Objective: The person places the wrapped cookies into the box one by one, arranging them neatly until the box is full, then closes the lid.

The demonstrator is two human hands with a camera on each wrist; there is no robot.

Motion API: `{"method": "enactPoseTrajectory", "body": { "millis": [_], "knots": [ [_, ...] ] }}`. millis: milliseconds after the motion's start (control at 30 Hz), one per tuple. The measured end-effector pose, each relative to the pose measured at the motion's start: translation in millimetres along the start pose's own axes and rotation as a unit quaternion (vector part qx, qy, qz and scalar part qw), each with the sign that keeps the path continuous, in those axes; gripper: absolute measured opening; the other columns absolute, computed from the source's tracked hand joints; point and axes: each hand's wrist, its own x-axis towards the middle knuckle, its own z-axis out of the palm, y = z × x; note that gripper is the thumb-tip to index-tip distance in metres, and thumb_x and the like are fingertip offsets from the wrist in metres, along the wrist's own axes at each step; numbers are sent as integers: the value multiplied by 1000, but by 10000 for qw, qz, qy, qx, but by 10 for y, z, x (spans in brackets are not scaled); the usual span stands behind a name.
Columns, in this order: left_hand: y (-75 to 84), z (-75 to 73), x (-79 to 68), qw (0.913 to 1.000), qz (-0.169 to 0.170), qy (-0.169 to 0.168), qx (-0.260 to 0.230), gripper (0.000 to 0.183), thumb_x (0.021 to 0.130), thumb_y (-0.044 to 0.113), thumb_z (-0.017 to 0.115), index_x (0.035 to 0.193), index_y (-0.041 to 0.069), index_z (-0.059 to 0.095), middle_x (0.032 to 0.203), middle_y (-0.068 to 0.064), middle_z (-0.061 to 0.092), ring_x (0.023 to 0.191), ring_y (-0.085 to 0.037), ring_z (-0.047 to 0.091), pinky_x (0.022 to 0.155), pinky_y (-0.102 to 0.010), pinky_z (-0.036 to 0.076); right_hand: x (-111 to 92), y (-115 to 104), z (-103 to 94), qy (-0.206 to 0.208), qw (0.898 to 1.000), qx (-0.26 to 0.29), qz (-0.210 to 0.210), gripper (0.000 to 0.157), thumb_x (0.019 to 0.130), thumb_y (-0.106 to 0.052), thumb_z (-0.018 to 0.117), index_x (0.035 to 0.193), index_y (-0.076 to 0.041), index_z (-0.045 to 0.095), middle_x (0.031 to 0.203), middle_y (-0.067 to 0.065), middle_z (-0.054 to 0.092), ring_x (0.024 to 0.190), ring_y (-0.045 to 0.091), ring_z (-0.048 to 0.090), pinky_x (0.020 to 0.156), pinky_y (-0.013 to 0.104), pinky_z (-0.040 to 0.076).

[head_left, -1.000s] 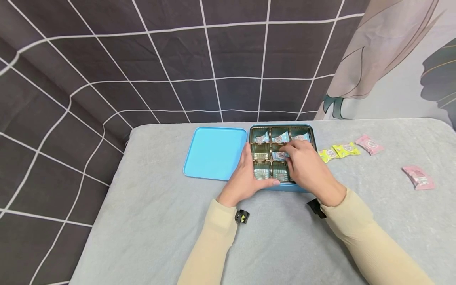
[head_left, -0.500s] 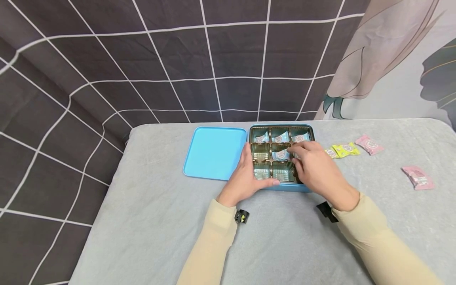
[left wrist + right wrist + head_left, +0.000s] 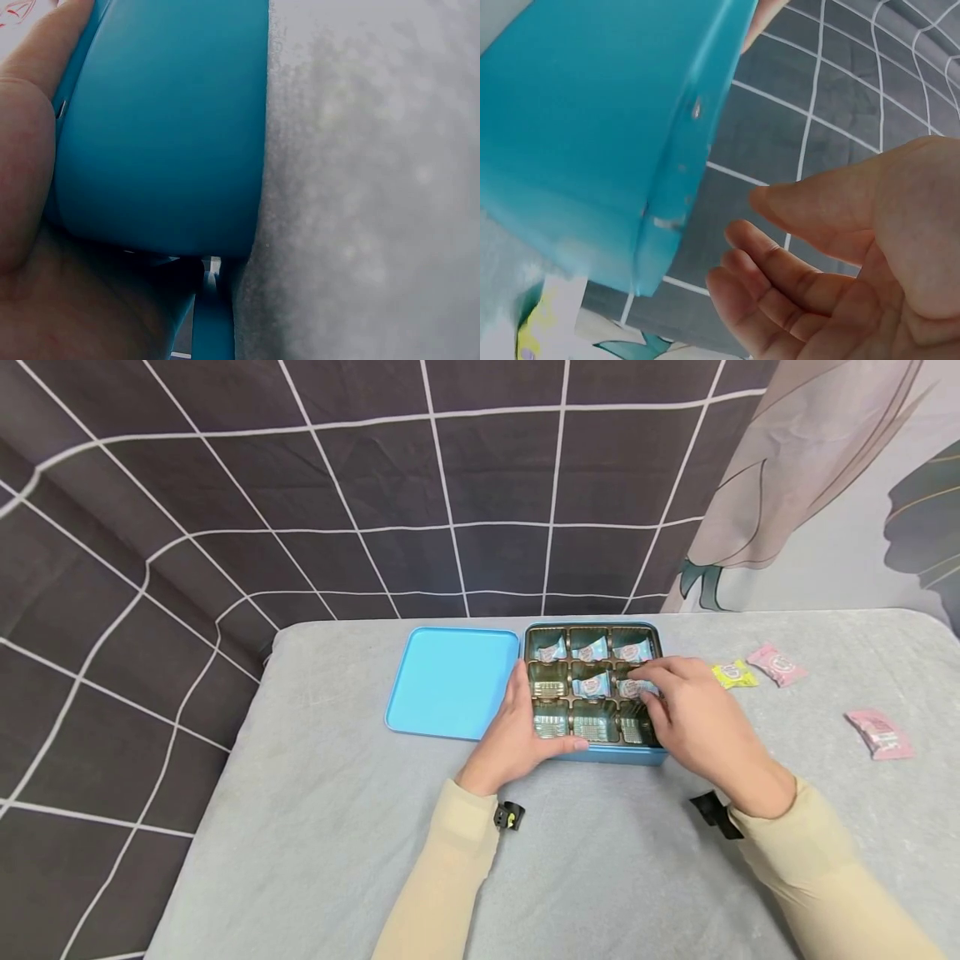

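Note:
My left hand (image 3: 504,735) rests around the front left corner of a blue tin (image 3: 615,755), fingers along its left side and thumb straight along the front rim. Up close in the left wrist view, that thumb lies along the edge of the tin's wall (image 3: 165,127). My right hand (image 3: 712,722) is over the tin's right side, fingertips at a blue-wrapped candy (image 3: 633,687) in the middle row's right compartment. From the right wrist, the thumb and loosely bent fingers (image 3: 810,289) stand apart with nothing visible between them. Another blue-wrapped candy (image 3: 592,685) lies in the centre compartment.
Three blue-wrapped candies, one of them in the middle (image 3: 591,649), fill the tin's back row. The blue lid (image 3: 453,681) lies left of the tin. A yellow candy (image 3: 735,674) and two pink candies (image 3: 881,734) lie on the grey cloth to the right.
My right hand has moved right from the centre compartment to the right one, uncovering the candy in the centre and then the one beside it. My left hand has stayed put.

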Motion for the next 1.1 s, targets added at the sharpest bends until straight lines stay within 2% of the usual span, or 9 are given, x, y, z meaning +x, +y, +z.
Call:
{"method": "enactPoseTrajectory", "body": {
  "millis": [367, 600, 833, 1100],
  "knots": [
    [4, 9, 2, 10000, -40, -44, -22, 136, 75, 59, 82, 160, 18, -16, 168, -4, -13, 153, -20, 5, 119, -43, 24, -81, 124, -88, 191, 9993, 23, 317, 24, 91, 5, 61, 113, 4, 69, 113, 22, 65, 108, 45, 53, 96, 55, 40],
    [18, -3, -1, 10000, -48, -54, 16, 138, 74, 64, 81, 160, 18, -16, 168, -3, -13, 153, -21, 7, 118, -43, 26, -103, 187, -101, 328, 9989, -69, 342, 25, 90, 6, 60, 113, 4, 69, 110, 22, 66, 105, 46, 54, 94, 55, 40],
    [29, -10, 2, 10000, -21, 3, 33, 138, 74, 60, 83, 160, 16, -15, 168, -6, -12, 153, -22, 6, 119, -43, 25, -99, 231, -73, 267, 9982, -141, 519, 28, 90, 6, 58, 115, 5, 69, 110, 24, 66, 106, 48, 55, 94, 57, 41],
    [22, -4, 3, 10000, -50, -18, 21, 137, 75, 60, 82, 160, 15, -15, 168, -6, -12, 153, -21, 6, 119, -42, 25, -117, 396, -34, 129, 9960, -270, 840, 28, 89, 5, 53, 112, 14, 66, 109, 32, 64, 106, 52, 56, 95, 60, 41]
  ]
}}
